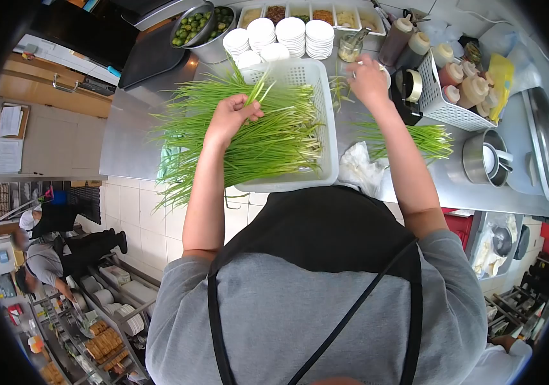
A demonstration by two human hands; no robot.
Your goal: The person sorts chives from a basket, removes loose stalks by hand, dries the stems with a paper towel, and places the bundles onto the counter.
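A: What is the left hand [233, 119] doing?

B: It is holding a few slender stalks [261, 88] between thumb and fingers, the grip being narrow.

A: And the right hand [371, 80]?

B: It is hovering over the counter [135, 128], beyond the basket's right side, its fingers bending downward. Blur is obscuring the fingertips, so one cannot tell whether they are gripping anything. Loose green scraps [340, 92] are lying just beside it.

A: Where is the main bunch lying?

B: The large heap of green stalks [281, 142] is filling the white perforated basket [331, 128] beneath the left hand. Its pale ends are pointing right, and its leafy tips are spilling over the left rim.

A: What is resting nearer the right forearm?

B: A smaller green bunch [427, 142] is lying on the counter, partly behind the forearm, and a crumpled white cloth [359, 165] is sitting between it and the basket.

A: And farther out?

B: Stacked white lids [290, 37] are standing behind the basket, with a bowl of green fruit [189, 32] to their left. Sauce bottles [397, 40] are standing to the right, and a steel pot [476, 168] is resting nearer the body.
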